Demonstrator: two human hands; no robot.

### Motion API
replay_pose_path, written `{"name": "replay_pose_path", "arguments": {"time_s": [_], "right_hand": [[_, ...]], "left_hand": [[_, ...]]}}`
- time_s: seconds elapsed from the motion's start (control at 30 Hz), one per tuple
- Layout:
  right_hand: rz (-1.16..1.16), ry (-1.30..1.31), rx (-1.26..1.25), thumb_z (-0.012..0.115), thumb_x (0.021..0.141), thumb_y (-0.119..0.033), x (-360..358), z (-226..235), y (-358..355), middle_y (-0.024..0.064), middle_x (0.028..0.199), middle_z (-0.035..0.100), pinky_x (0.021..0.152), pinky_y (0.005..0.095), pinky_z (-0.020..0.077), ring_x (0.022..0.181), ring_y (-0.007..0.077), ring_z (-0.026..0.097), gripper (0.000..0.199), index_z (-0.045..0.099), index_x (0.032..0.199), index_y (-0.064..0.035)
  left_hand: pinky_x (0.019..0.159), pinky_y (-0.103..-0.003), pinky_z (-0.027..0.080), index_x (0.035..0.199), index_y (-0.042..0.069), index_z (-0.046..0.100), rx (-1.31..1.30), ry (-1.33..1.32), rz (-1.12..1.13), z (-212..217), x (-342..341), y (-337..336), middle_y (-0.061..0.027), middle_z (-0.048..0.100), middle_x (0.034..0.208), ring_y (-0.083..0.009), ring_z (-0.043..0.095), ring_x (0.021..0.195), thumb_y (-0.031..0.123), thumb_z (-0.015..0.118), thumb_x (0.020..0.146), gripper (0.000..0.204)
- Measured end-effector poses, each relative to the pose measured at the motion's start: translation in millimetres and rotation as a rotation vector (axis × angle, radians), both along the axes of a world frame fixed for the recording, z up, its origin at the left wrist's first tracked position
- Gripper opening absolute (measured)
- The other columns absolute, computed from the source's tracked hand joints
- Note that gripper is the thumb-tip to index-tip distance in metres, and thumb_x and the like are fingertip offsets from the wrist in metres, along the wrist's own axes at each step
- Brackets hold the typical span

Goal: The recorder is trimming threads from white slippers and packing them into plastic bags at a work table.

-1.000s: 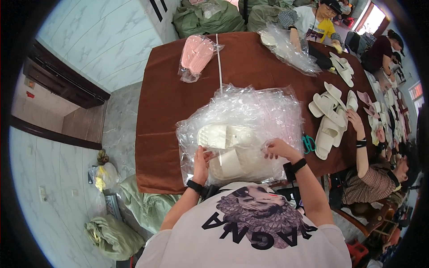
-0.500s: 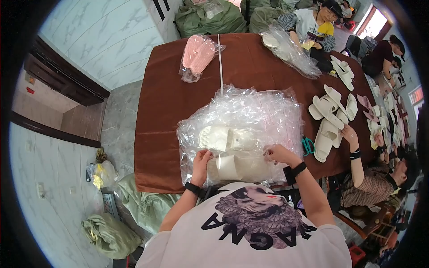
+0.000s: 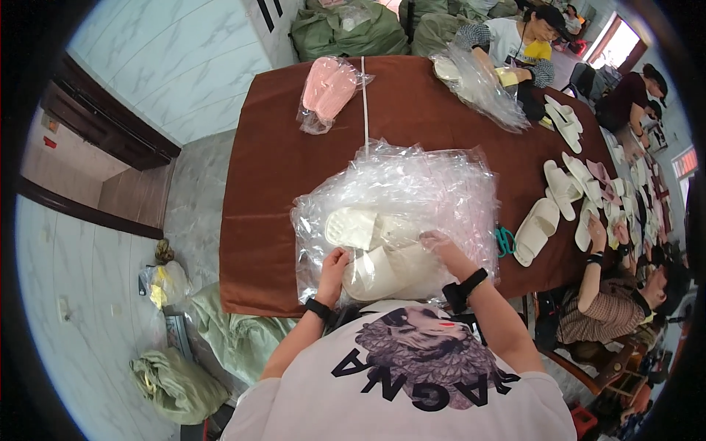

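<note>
Two cream slippers lie side by side, the far slipper (image 3: 353,227) and the near slipper (image 3: 373,273), on a stack of clear plastic bags (image 3: 412,173). Film seems to cover their right-hand parts. My left hand (image 3: 334,270) pinches the bag's edge by the left end of the near slipper. Over the right part of the pair, my right hand (image 3: 443,250) has its fingers closed on the film; the fingertips are hard to make out.
Teal scissors (image 3: 504,241) lie right of the bags. A bagged pink pair (image 3: 328,92) rests at the far left on the brown cloth (image 3: 257,191). Loose cream slippers (image 3: 537,229) lie at the right, where a co-worker's hand (image 3: 597,234) reaches. Another person handles bags at the far right.
My right hand has moved left along the film, and the near slipper now lies slightly tilted. The co-worker's hand at the right has shifted right, and several loose slippers there have moved away.
</note>
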State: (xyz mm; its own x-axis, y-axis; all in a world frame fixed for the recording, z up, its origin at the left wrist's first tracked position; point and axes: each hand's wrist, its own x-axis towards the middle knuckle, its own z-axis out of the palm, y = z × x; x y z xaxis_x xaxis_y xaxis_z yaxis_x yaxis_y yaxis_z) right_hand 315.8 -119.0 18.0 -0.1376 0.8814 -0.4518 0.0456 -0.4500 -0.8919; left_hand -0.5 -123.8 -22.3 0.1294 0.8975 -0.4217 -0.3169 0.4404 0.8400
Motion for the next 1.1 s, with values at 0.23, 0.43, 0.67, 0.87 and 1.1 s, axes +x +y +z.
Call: {"name": "replay_pose_path", "arguments": {"time_s": [0.23, 0.43, 0.67, 0.87, 1.1], "right_hand": [[-0.166, 0.016, 0.045, 0.067, 0.089, -0.025, -25.8, -18.0, 10.8, 0.0081, 0.101, 0.063, 0.079, 0.029, 0.0466, 0.091, 0.0156, 0.058, 0.034, 0.063, 0.11, 0.0016], [-0.011, -0.082, 0.007, 0.071, 0.086, -0.03, -17.4, 0.9, 17.2, 0.0086, 0.094, 0.065, 0.079, 0.0304, 0.0474, 0.088, 0.016, 0.059, 0.043, 0.065, 0.108, 0.0064], [-0.074, -0.178, 0.037, 0.068, 0.09, -0.026, -28.3, 56.8, 20.0, 0.0037, 0.095, 0.068, 0.07, 0.0254, 0.0472, 0.079, 0.0104, 0.059, 0.035, 0.067, 0.107, 0.004], [-0.069, -0.13, 0.037, 0.066, 0.09, -0.024, 18.3, 52.7, 10.1, 0.004, 0.096, 0.068, 0.073, 0.0257, 0.0482, 0.083, 0.0107, 0.059, 0.036, 0.065, 0.111, 0.0049], [-0.147, -0.212, 0.113, 0.066, 0.089, -0.023, 30.9, 50.9, -4.6, -0.0027, 0.077, 0.057, 0.062, 0.0252, 0.0409, 0.07, 0.0072, 0.049, 0.024, 0.063, 0.089, 0.0002]], "left_hand": [[0.079, -0.022, 0.046, 0.109, 0.001, 0.063, 0.052, 0.119, -0.064, 3.6, 5.7, 1.0, -0.0001, 0.064, 0.097, -0.007, 0.057, 0.088, 0.009, 0.05, 0.098, 0.018], [0.077, -0.023, 0.046, 0.108, 0.0, 0.063, 0.04, 0.132, -0.097, 13.8, 11.0, 1.1, -0.0001, 0.064, 0.095, -0.0074, 0.057, 0.086, 0.01, 0.049, 0.098, 0.019], [0.068, -0.023, 0.045, 0.102, 0.001, 0.061, 0.303, 0.433, 0.141, -4.6, -7.3, 12.2, -0.0002, 0.062, 0.086, -0.0061, 0.053, 0.076, 0.011, 0.05, 0.098, 0.016], [0.056, -0.023, 0.04, 0.096, 0.004, 0.058, 0.132, 0.33, 0.308, 27.4, -23.9, 27.5, 0.0009, 0.056, 0.077, -0.0073, 0.05, 0.062, 0.017, 0.05, 0.1, 0.016], [0.102, -0.042, 0.036, 0.129, 0.001, 0.049, 0.587, 0.911, 0.281, 85.3, -22.6, 30.5, -0.0188, 0.048, 0.129, -0.0317, 0.046, 0.119, 0.028, 0.054, 0.098, 0.042]]}}
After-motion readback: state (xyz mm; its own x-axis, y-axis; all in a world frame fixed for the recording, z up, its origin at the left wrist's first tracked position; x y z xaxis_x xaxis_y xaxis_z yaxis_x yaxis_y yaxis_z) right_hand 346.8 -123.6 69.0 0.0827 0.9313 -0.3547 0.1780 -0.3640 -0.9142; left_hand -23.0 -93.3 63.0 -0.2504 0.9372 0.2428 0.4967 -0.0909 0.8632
